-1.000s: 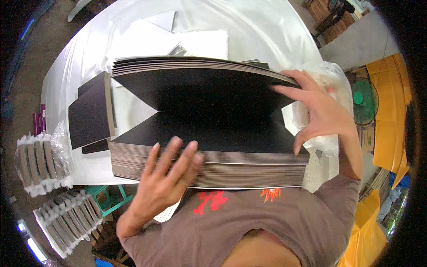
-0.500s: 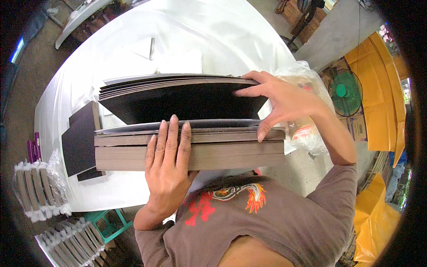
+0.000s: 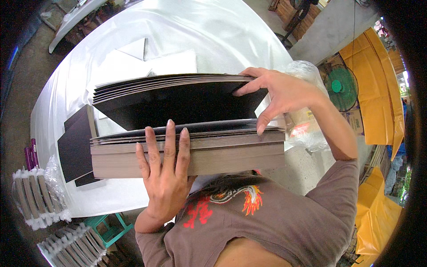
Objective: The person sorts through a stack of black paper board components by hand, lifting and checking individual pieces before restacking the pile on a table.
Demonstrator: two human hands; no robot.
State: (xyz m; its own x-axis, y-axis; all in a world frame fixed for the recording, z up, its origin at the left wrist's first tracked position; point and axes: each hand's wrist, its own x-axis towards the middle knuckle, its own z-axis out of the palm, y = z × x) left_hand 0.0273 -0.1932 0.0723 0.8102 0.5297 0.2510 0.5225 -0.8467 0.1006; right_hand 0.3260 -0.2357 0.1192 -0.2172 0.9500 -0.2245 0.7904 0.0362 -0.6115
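Note:
A thick stack of black-faced boards with grey-brown edges (image 3: 235, 153) sits in front of me at the near table edge. Against its front edge my left hand (image 3: 163, 178) rests open, fingers spread and pointing up, thumb mostly hidden. Several upper black boards (image 3: 173, 102) are tipped up and fanned behind the stack. Their right end is gripped by my right hand (image 3: 284, 93), index finger on the black face and other fingers behind. The right thumb reaches down to the stack's top right corner.
White sheeting covers the table (image 3: 213, 40). Left of the stack lie more black boards (image 3: 73, 142); white sheets (image 3: 173, 62) lie behind. A clear plastic bag (image 3: 304, 129) stands at right. Wrapped bundles (image 3: 38, 196), a green stool (image 3: 109, 229) and a fan (image 3: 340, 86) surround the table.
The left fingers have shifted slightly left and spread wider on the stack's edge. The tilted boards stay in the right hand, and the view has moved slightly.

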